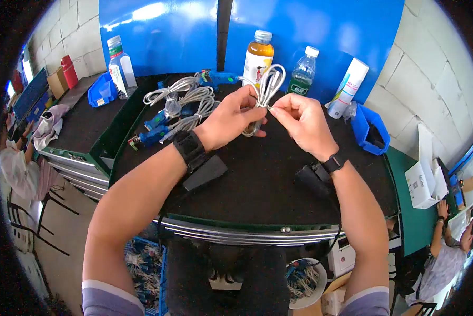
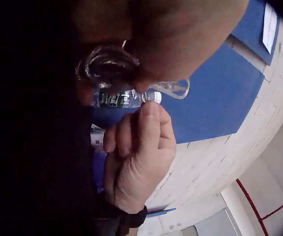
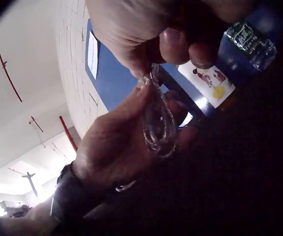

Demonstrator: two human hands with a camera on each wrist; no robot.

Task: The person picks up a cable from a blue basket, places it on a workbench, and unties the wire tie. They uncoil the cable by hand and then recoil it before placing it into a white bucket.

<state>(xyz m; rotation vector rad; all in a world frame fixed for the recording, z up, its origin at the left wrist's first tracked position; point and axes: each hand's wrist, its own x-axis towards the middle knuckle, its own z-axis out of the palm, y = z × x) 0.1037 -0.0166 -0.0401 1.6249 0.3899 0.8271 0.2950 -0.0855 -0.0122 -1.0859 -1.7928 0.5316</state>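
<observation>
Closest to me, held up above the bench (image 1: pixel 252 184), is a coiled cable (image 1: pixel 264 94), pale and glossy, its loops standing above my fingers and more hanging below. I judge it light and springy: the sheath should bend easily but want to fan out, and it may be a little slick. The narrow waist, where the strands bunch, looks the best place to take hold; it's hardly fragile, though I wouldn't kink it.

My left grip (image 1: pixel 232 118) is closed around that waist, thumb over the strands. My right grip (image 1: pixel 304 124) is drawn to a tight pinch, thumb against forefinger, at the same waist; whether it has a tie or a strand there is too small to tell.

Past my left, a blue plug (image 1: pixel 220 78) lies beside a heap of bundled cables (image 1: pixel 184 97). Farther off stand an amber bottle (image 1: pixel 258 58), a green-labelled bottle (image 1: pixel 302 73) and a white can (image 1: pixel 348 87), with the blue panel (image 1: pixel 315 26) behind.
</observation>
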